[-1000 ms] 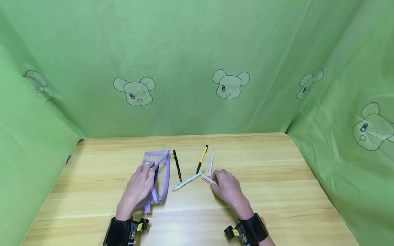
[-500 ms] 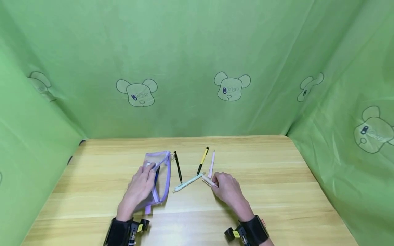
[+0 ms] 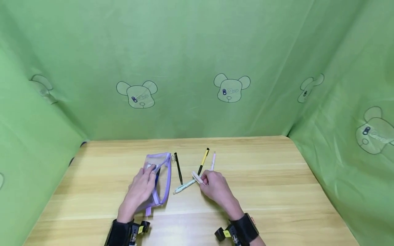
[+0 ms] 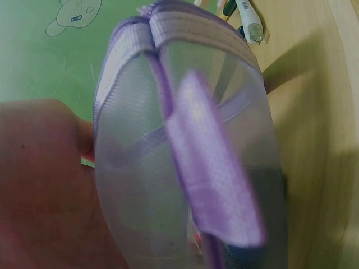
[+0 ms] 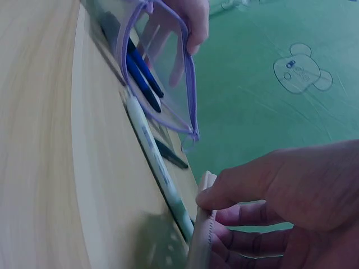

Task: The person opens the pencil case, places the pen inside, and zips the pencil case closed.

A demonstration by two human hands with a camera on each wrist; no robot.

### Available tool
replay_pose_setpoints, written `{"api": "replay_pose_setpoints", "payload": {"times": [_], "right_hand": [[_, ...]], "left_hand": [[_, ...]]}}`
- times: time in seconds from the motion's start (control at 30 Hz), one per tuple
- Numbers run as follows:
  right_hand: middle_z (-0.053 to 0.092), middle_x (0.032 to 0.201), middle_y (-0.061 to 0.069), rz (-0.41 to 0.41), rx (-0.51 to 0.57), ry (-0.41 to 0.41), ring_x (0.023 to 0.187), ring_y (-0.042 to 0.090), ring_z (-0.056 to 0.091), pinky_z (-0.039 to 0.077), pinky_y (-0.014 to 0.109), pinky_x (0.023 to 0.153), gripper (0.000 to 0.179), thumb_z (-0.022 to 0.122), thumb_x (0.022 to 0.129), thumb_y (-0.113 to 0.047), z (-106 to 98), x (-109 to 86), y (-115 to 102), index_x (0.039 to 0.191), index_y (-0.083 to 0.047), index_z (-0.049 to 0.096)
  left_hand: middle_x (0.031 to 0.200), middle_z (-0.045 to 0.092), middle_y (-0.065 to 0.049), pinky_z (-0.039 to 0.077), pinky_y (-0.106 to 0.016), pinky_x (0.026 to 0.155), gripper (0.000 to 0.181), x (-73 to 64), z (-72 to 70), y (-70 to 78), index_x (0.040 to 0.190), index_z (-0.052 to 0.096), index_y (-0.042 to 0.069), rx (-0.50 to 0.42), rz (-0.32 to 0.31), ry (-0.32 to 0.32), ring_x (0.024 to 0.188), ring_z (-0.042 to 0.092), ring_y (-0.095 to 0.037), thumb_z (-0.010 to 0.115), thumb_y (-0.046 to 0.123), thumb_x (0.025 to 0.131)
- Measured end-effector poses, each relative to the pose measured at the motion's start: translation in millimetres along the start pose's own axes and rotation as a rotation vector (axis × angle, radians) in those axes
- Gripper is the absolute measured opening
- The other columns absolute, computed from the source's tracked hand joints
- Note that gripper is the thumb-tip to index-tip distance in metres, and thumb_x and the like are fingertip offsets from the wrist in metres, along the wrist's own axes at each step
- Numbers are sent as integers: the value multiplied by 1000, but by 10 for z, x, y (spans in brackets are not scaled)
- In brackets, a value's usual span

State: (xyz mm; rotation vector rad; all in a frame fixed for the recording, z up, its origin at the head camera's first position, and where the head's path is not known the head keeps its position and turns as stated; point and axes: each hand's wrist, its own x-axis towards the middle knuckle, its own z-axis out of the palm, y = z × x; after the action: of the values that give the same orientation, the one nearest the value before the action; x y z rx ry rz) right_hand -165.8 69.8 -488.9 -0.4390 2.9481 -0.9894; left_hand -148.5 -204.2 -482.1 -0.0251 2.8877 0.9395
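Note:
My left hand [image 3: 139,188] grips the upper edge of a see-through mesh pencil case [image 3: 168,182] with purple trim, and its zip mouth gapes to the right. Inside, blue pens [image 5: 145,84] show in the right wrist view. Between thumb and fingers, my right hand [image 3: 217,187] pinches a whitish pen [image 3: 196,176], raised and pointing toward the case. Under it lies a pale green pen [image 3: 184,187], its right end hidden by the held pen and hand. A purple tab [image 4: 216,168] of the case fills much of the left wrist view.
On the wooden table [image 3: 261,171] lie a black pen [image 3: 178,169] beside the case, a yellow and black pen [image 3: 204,161], and a pale pink pen [image 3: 213,160] partly behind my right hand. Green cloth [image 3: 184,41] with bear prints walls the back and sides.
My right hand has lifted the whitish pen and moved it left, over the pale green pen. My left hand stays on the pencil case.

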Motion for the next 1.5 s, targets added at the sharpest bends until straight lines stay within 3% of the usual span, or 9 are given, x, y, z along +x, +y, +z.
{"api": "replay_pose_setpoints", "payload": {"times": [0.23,0.37,0.7,1.1,1.3,1.5], "right_hand": [[57,67,-6,0,71,-53,53,7,50,47,20,46,10,73,78,-7,192,137,-206,85,-10,67],[59,68,-6,-20,91,-20,55,7,52,50,21,49,10,72,78,-6,288,206,-309,87,-6,69],[65,72,-2,82,241,-21,55,6,58,56,17,52,12,75,81,-7,473,370,-609,91,-2,71],[63,68,-4,126,219,-7,56,7,58,54,20,51,13,77,80,-12,693,547,-848,90,-4,74],[63,66,-3,113,232,-43,52,6,57,53,18,46,14,76,81,-10,777,572,-931,92,-3,75],[71,75,2,83,255,-49,59,6,62,56,17,53,18,75,82,-10,820,587,-989,98,-1,76]], "left_hand": [[157,13,-34,15,-80,100,58,5,-26,-23,156,28,10,-5,-8,-6,136,16,-59,17,39,108],[156,12,-36,15,-81,100,59,6,-25,-22,156,27,9,-7,-5,-10,135,16,-60,16,40,108],[156,13,-36,17,-80,100,59,13,-43,4,156,28,9,-3,6,-14,135,17,-60,16,40,108],[153,15,-41,20,-80,99,57,-15,-62,39,155,30,8,-10,9,-12,133,20,-62,18,38,108],[153,16,-40,19,-80,100,57,-3,-54,23,155,30,7,-17,13,-12,133,19,-62,19,37,108],[155,14,-37,20,-80,101,57,14,-51,22,156,29,8,-14,4,-21,134,19,-61,17,37,108]]}}
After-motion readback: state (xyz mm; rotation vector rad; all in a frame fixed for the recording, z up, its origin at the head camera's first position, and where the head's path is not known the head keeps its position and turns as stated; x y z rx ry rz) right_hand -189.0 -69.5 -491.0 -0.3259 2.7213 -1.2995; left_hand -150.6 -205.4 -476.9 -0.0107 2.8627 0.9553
